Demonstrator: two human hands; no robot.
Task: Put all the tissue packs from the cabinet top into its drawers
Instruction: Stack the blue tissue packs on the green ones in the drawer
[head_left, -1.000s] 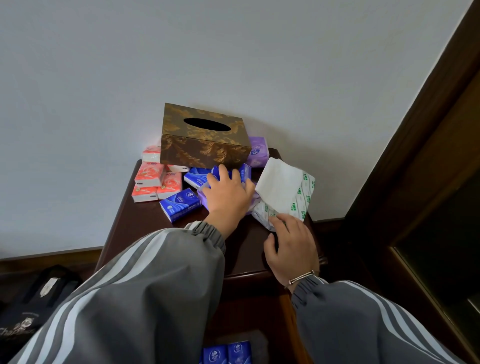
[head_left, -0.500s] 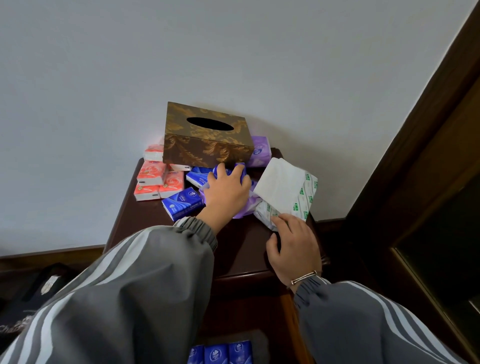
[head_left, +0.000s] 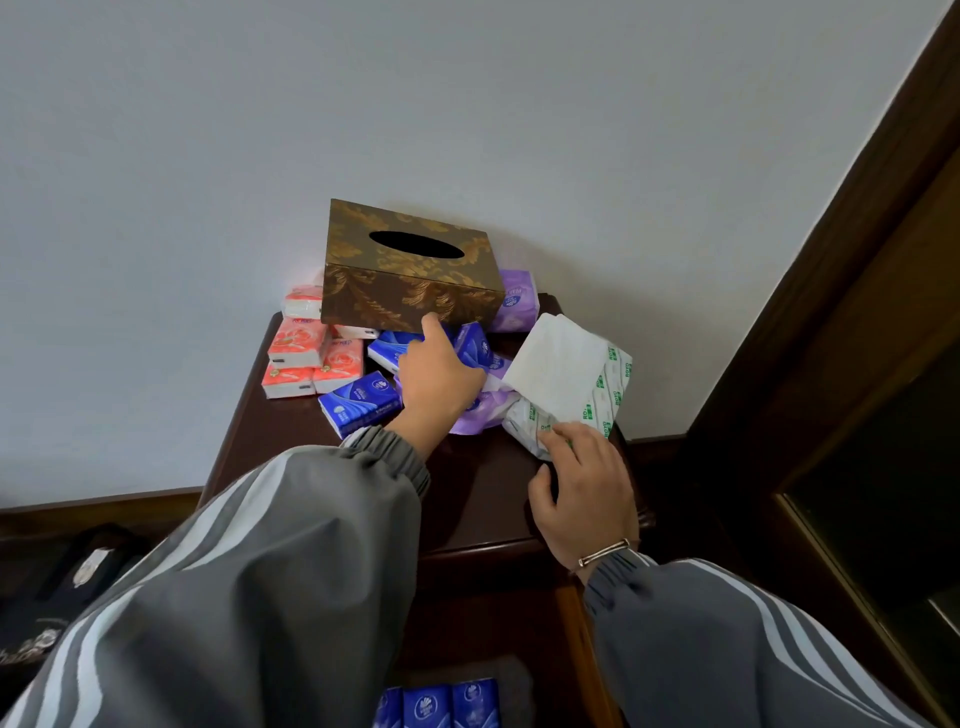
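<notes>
Head view: the left hand (head_left: 441, 374) lies curled over blue tissue packs (head_left: 470, 345) mid-cabinet top (head_left: 483, 483), its grasp hidden. The right hand (head_left: 584, 488), fingers loosely spread, touches the green-and-white pack (head_left: 597, 384) at the right edge. Red packs (head_left: 301, 358) sit at the left edge; blue ones fill the drawer (head_left: 441, 704) below.

Green "ROYO" lettering repeats along the side of the white tissue pack (head_left: 602, 384); print on the other packs is illegible.
</notes>
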